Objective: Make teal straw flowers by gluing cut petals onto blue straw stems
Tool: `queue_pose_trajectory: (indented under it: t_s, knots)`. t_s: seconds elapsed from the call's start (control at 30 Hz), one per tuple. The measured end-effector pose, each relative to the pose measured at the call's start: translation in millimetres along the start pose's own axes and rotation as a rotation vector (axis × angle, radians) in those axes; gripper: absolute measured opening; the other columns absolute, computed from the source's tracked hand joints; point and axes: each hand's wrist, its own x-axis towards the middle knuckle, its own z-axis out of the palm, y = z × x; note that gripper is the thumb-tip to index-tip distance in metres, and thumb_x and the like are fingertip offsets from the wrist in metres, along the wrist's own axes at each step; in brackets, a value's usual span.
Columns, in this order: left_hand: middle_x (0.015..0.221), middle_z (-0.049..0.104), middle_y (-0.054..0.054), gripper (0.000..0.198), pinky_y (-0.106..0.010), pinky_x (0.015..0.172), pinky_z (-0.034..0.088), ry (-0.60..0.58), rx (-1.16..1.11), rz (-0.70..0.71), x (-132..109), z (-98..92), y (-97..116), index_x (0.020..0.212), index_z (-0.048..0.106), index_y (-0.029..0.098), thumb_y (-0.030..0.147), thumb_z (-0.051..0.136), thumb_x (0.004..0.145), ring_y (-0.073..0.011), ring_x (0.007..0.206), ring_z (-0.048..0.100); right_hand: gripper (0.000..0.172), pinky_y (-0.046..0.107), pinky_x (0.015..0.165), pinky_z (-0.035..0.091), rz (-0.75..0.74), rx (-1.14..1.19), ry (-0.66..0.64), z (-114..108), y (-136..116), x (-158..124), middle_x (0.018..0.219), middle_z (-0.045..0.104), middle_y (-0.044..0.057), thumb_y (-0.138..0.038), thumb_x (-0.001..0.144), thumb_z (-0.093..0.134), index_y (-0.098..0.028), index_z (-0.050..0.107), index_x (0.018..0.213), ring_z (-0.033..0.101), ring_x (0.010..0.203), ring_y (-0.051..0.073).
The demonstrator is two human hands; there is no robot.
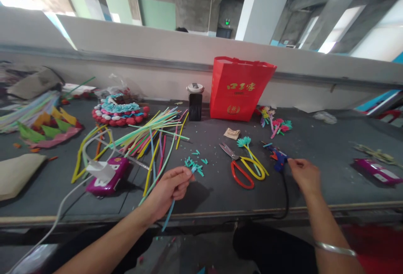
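My left hand (174, 183) is closed in a pinch around a light-blue pipe cleaner (169, 215), whose lower end hangs past the table edge. Right by my fingertips lie short teal pipe-cleaner pieces (199, 169), and whether any are fixed to the stem I cannot make out. On the right, my right hand (305, 176) has its fingers closed at the rear of a blue glue gun (278, 161) lying on the table, its black cord running down over the edge. Between the hands are scissors (242, 175) with red and yellow handles and a teal pipe-cleaner flower (244, 141) on its stem.
A bundle of coloured pipe cleaners (151, 133) and a purple power strip (110, 177) lie on the left. At the back stand a red bag (241, 91), a dark phone (195, 108) and a bead-and-flower piece (119, 110). Finished flowers (277, 125) and another purple strip (376, 171) are on the right.
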Motion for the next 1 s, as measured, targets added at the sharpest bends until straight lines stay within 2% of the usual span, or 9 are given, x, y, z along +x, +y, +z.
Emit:
queue_pose_trajectory:
  t_s: [0.07, 0.17, 0.3, 0.43, 0.53, 0.73, 0.93, 1.0]
  knots:
    - [0.054, 0.032, 0.008, 0.021, -0.02, 0.041, 0.01, -0.001, 0.005, -0.009, 0, 1.1, 0, 0.077, 0.061, 0.014, 0.032, 0.067, 0.083, -0.002, 0.042, 0.019, 0.041, 0.033, 0.06, 0.044, -0.008, -0.028, 0.082, -1, -6, 3, 0.081, 0.07, 0.014, -0.044, 0.083, 0.045, -0.011, 0.067, 0.094, 0.063, 0.069, 0.025]
    - [0.052, 0.03, 0.009, 0.023, -0.021, 0.042, 0.01, 0.003, 0.039, -0.022, 0, 4.6, 0, 0.077, 0.061, 0.013, 0.034, 0.067, 0.083, -0.0023, 0.042, 0.019, 0.038, 0.032, 0.066, 0.045, -0.088, -0.06, 0.112, 3, -24, 12, 0.089, 0.069, 0.011, -0.038, 0.084, 0.047, -0.012, 0.063, 0.106, 0.062, 0.077, 0.023]
    - [0.052, 0.032, 0.008, 0.025, -0.021, 0.042, 0.01, 0.01, 0.077, -0.018, 3, 7.4, 1, 0.077, 0.062, 0.013, 0.036, 0.068, 0.082, -0.0024, 0.043, 0.019, 0.031, 0.031, 0.07, 0.044, -0.239, -0.154, 0.055, 15, -56, 23, 0.092, 0.064, 0.008, -0.031, 0.082, 0.054, -0.019, 0.065, 0.109, 0.059, 0.085, 0.023]
    - [0.051, 0.033, 0.009, 0.026, -0.022, 0.042, 0.008, 0.026, 0.109, -0.042, 5, 7.8, 1, 0.076, 0.062, 0.013, 0.038, 0.069, 0.08, -0.0023, 0.041, 0.019, 0.032, 0.031, 0.066, 0.041, -0.351, -0.285, -0.026, 22, -78, 29, 0.102, 0.059, 0.012, -0.02, 0.08, 0.058, -0.026, 0.069, 0.109, 0.055, 0.092, 0.026]
    - [0.05, 0.032, 0.009, 0.027, -0.022, 0.041, 0.009, 0.048, 0.113, -0.055, 6, 9.5, 2, 0.074, 0.061, 0.014, 0.039, 0.071, 0.078, -0.0023, 0.04, 0.018, 0.03, 0.031, 0.062, 0.04, -0.408, -0.358, -0.081, 25, -81, 34, 0.103, 0.057, 0.013, -0.016, 0.079, 0.057, -0.026, 0.072, 0.104, 0.054, 0.095, 0.028]
    - [0.048, 0.032, 0.009, 0.028, -0.023, 0.042, 0.008, 0.043, 0.071, -0.044, 8, 13.6, 4, 0.074, 0.062, 0.014, 0.04, 0.072, 0.076, -0.0024, 0.04, 0.018, 0.021, 0.032, 0.066, 0.042, -0.469, -0.411, -0.13, 23, -73, 45, 0.099, 0.058, 0.012, -0.021, 0.084, 0.054, -0.021, 0.074, 0.091, 0.052, 0.095, 0.027]
    - [0.049, 0.032, 0.009, 0.027, -0.023, 0.042, 0.008, 0.049, 0.051, -0.032, 10, 13.1, 3, 0.075, 0.063, 0.014, 0.04, 0.071, 0.077, -0.0026, 0.041, 0.018, 0.022, 0.031, 0.072, 0.042, -0.524, -0.296, -0.174, 18, -70, 46, 0.097, 0.058, 0.009, -0.021, 0.08, 0.059, -0.024, 0.073, 0.097, 0.051, 0.098, 0.026]
    - [0.049, 0.031, 0.009, 0.028, -0.023, 0.042, 0.009, 0.074, 0.057, -0.008, 10, 11.9, 5, 0.074, 0.063, 0.014, 0.041, 0.072, 0.076, -0.0031, 0.042, 0.018, 0.02, 0.031, 0.074, 0.042, -0.518, -0.22, -0.188, 17, -72, 46, 0.094, 0.058, 0.008, -0.02, 0.077, 0.061, -0.024, 0.073, 0.092, 0.051, 0.097, 0.025]
